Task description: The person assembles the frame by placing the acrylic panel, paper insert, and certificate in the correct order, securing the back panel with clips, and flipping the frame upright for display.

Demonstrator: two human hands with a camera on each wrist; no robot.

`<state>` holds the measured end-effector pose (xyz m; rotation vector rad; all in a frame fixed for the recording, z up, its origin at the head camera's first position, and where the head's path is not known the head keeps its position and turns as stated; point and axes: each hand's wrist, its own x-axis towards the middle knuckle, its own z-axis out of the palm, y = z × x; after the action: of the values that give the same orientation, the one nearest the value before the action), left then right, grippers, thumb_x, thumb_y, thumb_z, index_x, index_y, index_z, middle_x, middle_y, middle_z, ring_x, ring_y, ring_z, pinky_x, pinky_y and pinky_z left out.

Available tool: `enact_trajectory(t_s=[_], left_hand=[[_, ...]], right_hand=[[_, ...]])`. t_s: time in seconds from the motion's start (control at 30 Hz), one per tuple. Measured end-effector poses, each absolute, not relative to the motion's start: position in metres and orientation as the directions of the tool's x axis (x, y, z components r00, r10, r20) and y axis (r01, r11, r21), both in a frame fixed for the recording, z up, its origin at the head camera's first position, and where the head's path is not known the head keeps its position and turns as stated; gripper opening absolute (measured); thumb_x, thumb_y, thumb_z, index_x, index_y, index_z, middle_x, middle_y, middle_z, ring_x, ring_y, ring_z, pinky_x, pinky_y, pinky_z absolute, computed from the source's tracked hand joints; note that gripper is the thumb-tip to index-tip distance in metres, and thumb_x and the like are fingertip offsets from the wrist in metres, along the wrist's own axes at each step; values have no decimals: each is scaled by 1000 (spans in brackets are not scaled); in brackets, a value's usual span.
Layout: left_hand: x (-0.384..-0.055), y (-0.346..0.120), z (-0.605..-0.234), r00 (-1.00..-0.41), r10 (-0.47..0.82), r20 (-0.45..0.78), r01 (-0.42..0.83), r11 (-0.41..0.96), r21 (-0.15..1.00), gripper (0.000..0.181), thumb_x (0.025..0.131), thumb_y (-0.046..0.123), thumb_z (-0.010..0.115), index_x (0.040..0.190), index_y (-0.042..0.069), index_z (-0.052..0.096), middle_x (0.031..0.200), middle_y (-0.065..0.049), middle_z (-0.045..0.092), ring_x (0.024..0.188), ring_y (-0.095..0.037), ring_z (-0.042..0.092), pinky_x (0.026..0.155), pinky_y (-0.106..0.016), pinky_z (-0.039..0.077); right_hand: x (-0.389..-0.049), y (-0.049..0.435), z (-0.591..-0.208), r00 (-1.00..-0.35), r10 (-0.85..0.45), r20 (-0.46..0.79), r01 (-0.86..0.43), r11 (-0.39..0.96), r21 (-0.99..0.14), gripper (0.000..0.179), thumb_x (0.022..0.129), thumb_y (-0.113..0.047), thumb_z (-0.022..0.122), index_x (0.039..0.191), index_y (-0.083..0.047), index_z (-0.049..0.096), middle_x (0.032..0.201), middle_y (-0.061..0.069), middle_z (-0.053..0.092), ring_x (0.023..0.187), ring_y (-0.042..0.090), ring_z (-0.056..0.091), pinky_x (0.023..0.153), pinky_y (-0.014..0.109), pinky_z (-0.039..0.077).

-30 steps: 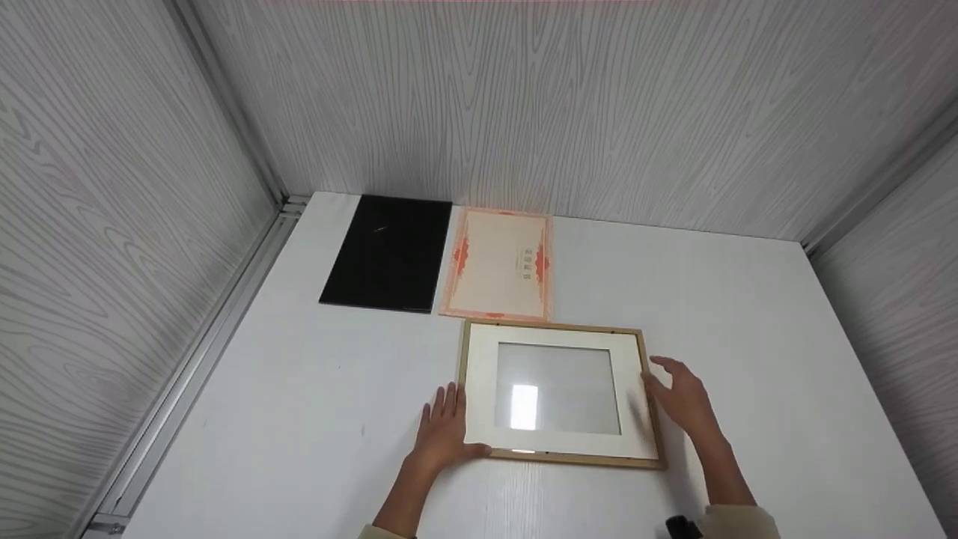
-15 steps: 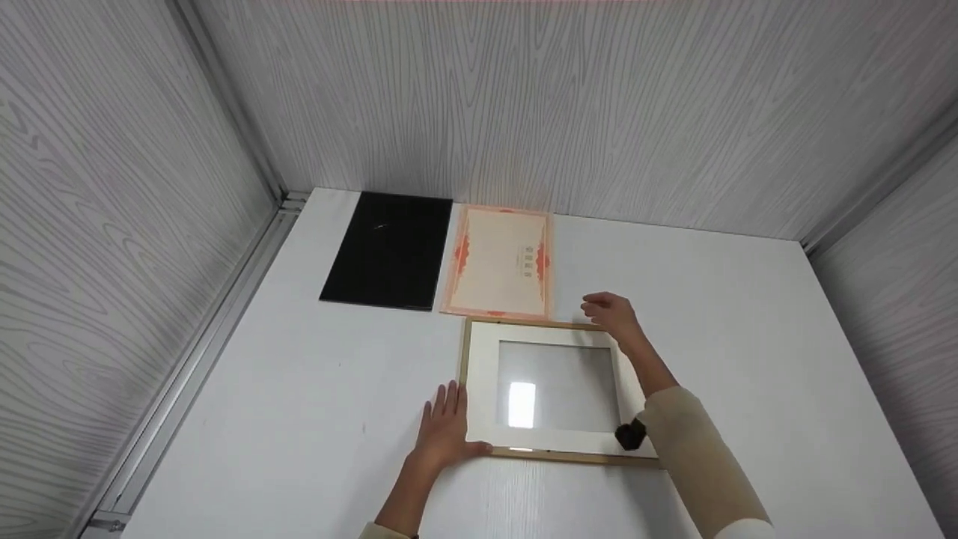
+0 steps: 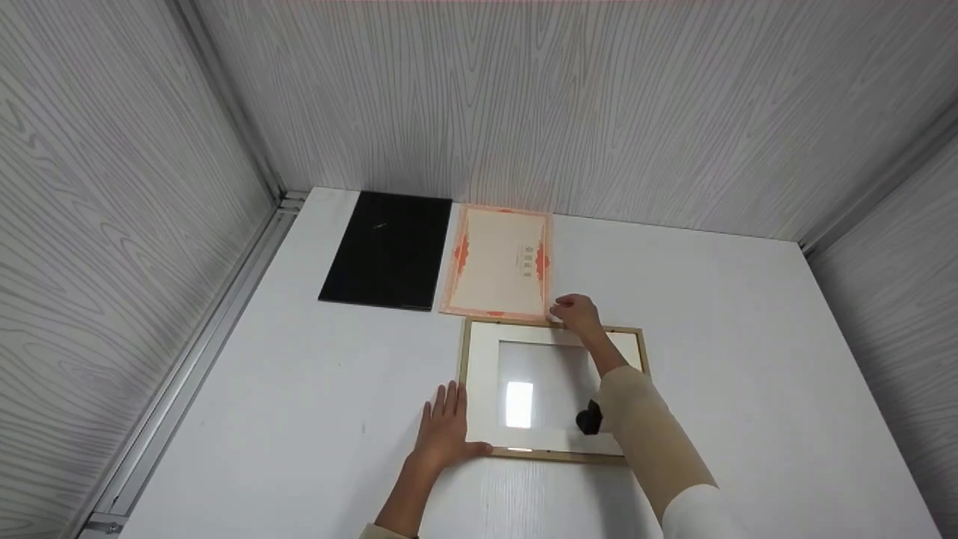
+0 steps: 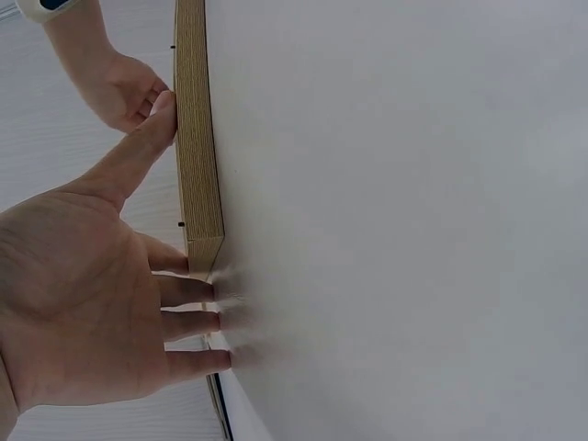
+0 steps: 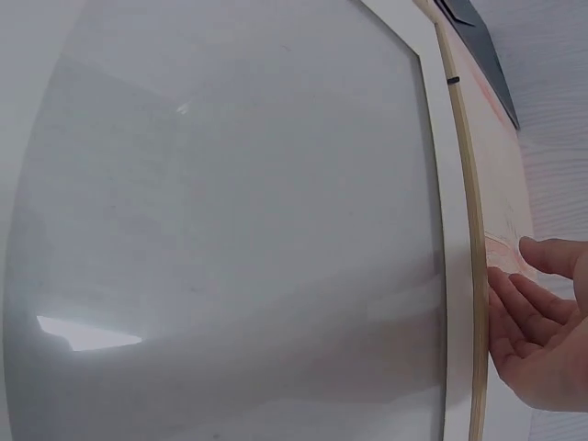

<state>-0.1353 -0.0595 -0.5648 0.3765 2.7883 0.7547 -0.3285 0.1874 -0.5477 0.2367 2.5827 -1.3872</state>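
Note:
A wooden picture frame lies flat on the white table, holding a white mat around a glossy clear pane. My left hand rests at its near left corner, fingers straight along the side and thumb against the front bar. In the left wrist view that thumb touches the wood. My right hand reaches over the far bar, beside the near right corner of an orange-bordered certificate. In the right wrist view its fingers are loosely bent, the thumb apart from them, and nothing shows in its grasp.
A black flat panel lies left of the certificate, near the back wall. Wood-grain walls enclose the back and sides of the table. A metal rail runs along the left edge.
My right hand has left the frame's right side, crossed over to its far edge and moved left to the certificate's corner. My left hand has stayed in place.

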Motion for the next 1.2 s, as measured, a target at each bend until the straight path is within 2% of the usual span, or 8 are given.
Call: enact_trajectory(t_s=[0.23, 0.43, 0.5, 0.63, 0.8, 0.93, 1.1, 1.2], left_hand=[[-134, -59, -562, -940, 301, -160, 178, 835, 521, 107, 70, 45, 75, 139, -13, 18, 144, -30, 16, 133, -43, 10, 103, -55, 14], [-134, -58, -562, -936, 306, -177, 170, 828, 534, 106, 71, 44, 75, 140, -12, 17, 145, -30, 14, 134, -42, 9, 104, -55, 12], [-135, -58, -562, -936, 304, -178, 165, 824, 542, 106, 71, 44, 76, 140, -12, 17, 145, -30, 14, 134, -42, 8, 104, -55, 12], [-135, -59, -563, -938, 295, -181, 157, 829, 537, 108, 71, 44, 76, 141, -11, 16, 145, -29, 14, 134, -41, 8, 104, -55, 11], [-136, -60, -563, -938, 291, -187, 148, 827, 542, 108, 71, 44, 75, 141, -10, 15, 146, -29, 13, 134, -41, 7, 104, -54, 10], [-137, -61, -565, -937, 287, -200, 139, 830, 541, 108, 71, 45, 75, 142, -10, 15, 146, -28, 12, 135, -40, 5, 105, -54, 9], [-136, -61, -566, -938, 285, -196, 138, 827, 545, 107, 71, 45, 75, 141, -10, 16, 146, -28, 12, 135, -40, 5, 105, -54, 10], [-135, -61, -567, -940, 286, -186, 146, 829, 540, 107, 71, 44, 75, 141, -11, 17, 146, -28, 13, 134, -41, 7, 104, -54, 11]], right_hand=[[-331, 177, -550, -956, 101, -274, 285, 522, -804, 41, 88, -15, 59, 118, 11, 53, 118, 23, 55, 107, 31, 51, 88, 40, 42], [-330, 177, -553, -963, 108, -246, 263, 556, -788, 32, 87, -13, 59, 110, 9, 58, 103, 18, 60, 89, 23, 53, 76, 35, 45], [-329, 177, -553, -964, 114, -239, 263, 527, -808, 29, 86, -11, 59, 108, 8, 58, 97, 15, 59, 83, 20, 52, 71, 31, 45], [-330, 177, -551, -965, 109, -237, 261, 419, -870, 36, 86, -7, 57, 119, 5, 51, 97, 14, 58, 78, 17, 52, 66, 27, 44], [-333, 178, -549, -971, 75, -226, 238, 305, -922, 36, 89, 3, 45, 124, 2, 51, 107, 17, 57, 85, 19, 55, 73, 30, 46], [-334, 179, -549, -986, 34, -163, 163, 390, -906, 31, 88, 4, 51, 118, 3, 59, 111, 18, 59, 94, 24, 58, 80, 33, 47], [-334, 180, -550, -1000, -5, 29, -27, 568, -822, 19, 86, -2, 62, 104, 2, 66, 100, 15, 64, 93, 26, 59, 79, 37, 47], [-336, 182, -550, -987, -36, 158, -147, 607, -781, 10, 84, -1, 65, 93, 1, 68, 100, 16, 61, 96, 27, 56, 81, 38, 46]])
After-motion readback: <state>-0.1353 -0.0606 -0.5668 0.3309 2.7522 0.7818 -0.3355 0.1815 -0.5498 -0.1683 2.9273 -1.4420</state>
